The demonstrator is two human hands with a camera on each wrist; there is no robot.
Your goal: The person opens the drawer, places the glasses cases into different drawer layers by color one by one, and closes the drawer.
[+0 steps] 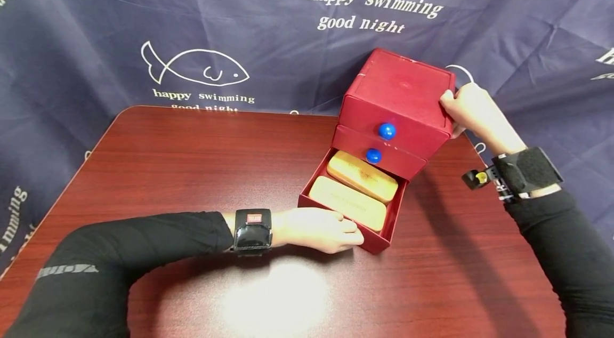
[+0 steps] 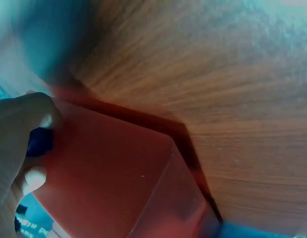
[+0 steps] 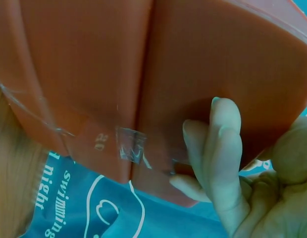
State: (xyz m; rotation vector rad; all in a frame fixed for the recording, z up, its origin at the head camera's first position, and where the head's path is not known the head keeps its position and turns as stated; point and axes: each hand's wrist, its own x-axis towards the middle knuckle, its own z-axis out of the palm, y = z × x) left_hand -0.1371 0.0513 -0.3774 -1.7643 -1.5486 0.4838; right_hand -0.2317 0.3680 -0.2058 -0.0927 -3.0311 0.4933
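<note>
A red drawer cabinet (image 1: 403, 87) stands toward the back right of the table, its bottom drawer (image 1: 394, 220) pulled out. In that drawer lie two pale yellow oblong pieces, a nearer one (image 1: 347, 203) and a farther one (image 1: 362, 174), both with rounded corners and faint lettering. My left hand (image 1: 318, 230) is at the drawer's front, and the left wrist view shows its thumb and finger pinching a dark blue knob (image 2: 39, 142). At the cabinet's right side, my right hand (image 1: 472, 109) grips the upper edge, its fingers (image 3: 225, 148) lying against the side wall.
Two closed drawers above carry blue knobs, an upper knob (image 1: 387, 131) and a lower knob (image 1: 373, 155). A dark blue curtain (image 1: 268, 34) with fish prints hangs right behind the reddish wooden table (image 1: 216, 162). Clear tape (image 3: 130, 145) sticks to the cabinet's side.
</note>
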